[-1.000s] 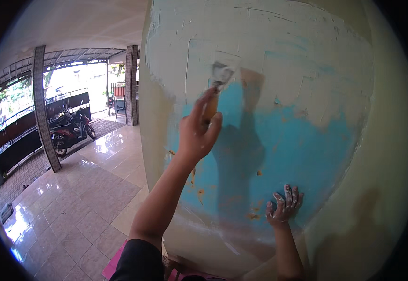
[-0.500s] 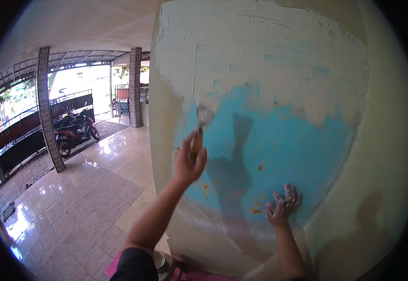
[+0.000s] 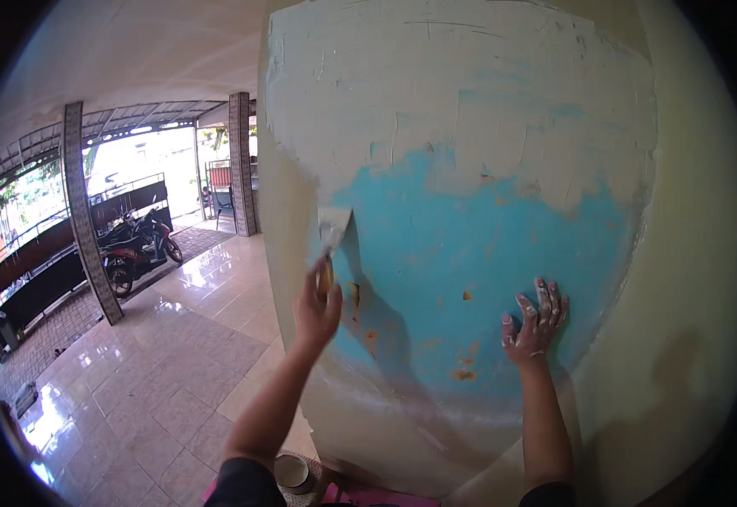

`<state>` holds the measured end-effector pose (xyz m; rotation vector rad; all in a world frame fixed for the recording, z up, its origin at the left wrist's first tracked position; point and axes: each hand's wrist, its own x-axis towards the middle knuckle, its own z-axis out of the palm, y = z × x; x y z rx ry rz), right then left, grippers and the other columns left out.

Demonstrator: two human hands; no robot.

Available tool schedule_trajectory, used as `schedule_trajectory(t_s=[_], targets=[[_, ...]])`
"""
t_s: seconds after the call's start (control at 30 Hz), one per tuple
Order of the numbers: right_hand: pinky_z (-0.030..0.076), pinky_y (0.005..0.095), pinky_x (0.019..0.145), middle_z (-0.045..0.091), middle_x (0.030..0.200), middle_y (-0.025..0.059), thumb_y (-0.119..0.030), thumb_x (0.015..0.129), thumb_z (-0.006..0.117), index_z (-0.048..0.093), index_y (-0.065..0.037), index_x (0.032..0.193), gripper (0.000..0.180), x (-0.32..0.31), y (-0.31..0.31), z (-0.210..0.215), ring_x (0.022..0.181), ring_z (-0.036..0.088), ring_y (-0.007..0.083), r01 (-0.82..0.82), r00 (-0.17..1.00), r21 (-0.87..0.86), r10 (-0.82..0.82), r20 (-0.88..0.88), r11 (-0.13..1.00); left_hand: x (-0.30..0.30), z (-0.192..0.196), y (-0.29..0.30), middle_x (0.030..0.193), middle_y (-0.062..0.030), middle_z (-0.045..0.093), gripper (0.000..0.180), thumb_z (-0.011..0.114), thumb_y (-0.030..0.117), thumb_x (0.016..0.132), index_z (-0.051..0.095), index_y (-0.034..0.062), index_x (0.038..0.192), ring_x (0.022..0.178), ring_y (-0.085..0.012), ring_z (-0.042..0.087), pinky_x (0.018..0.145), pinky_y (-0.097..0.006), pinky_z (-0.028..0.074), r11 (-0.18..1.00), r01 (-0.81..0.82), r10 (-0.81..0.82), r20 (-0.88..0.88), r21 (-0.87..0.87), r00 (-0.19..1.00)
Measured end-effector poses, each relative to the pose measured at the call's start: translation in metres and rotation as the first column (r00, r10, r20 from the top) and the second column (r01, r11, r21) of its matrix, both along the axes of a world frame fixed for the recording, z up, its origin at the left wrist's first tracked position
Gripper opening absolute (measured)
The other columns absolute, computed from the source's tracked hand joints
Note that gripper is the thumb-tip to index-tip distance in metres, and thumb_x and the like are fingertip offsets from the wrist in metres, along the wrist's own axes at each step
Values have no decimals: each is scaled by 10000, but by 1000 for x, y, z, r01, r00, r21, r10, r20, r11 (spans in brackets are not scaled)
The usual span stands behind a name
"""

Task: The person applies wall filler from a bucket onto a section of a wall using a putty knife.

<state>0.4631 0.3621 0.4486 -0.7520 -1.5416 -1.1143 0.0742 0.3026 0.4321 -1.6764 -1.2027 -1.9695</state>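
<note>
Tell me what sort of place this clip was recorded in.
Probably a covered porch or carport of a house under renovation. A glossy tiled floor runs to patterned pillars, with a parked motorcycle by a fence. The left hand works a putty knife on a half-plastered blue column.

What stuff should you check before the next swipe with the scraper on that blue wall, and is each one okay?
1. Grip on the tool: the left hand is closed round the handle of the putty knife. Ok.
2. Blade on the wall: its edge seems to meet the wall where the blue patch borders the pale filler. Ok.
3. Filler on the blade: the blade looks pale, but how much it carries is unclear. Cannot tell.
4. Bracing hand: the right hand lies flat on the blue patch, well apart from the blade. Ok.
5. Supply: a small round tub sits on the floor by the wall's foot; its contents are hidden. Cannot tell.
</note>
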Motion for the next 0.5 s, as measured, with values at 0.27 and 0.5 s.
schedule_trajectory(t_s=[0.27, 0.5], targets=[[204, 599, 1130, 523, 1377, 131, -402, 977, 456, 574, -176, 1156, 311, -1, 5, -1, 1356, 409, 365, -12, 1000, 4, 12, -22, 1000, 64, 91, -19, 656, -24, 568, 517, 581, 93, 906, 432, 27, 1397, 585, -77, 538, 549, -260, 418, 940, 335, -336, 18, 61, 942], [209, 593, 1123, 514, 1381, 154, -428, 995, 417, 545, -153, 1176, 353, 1, 6, -5, 1359, 396, 377, -8, 1000, -12, 8, 5, 1000, 96, 129, 8, 740, -116, 603, 510, 544, 149, 942, 409, 76, 1429, 566, -157, 577, 542, -323, 471, 982, 135, -136, 0, -132, 991]])
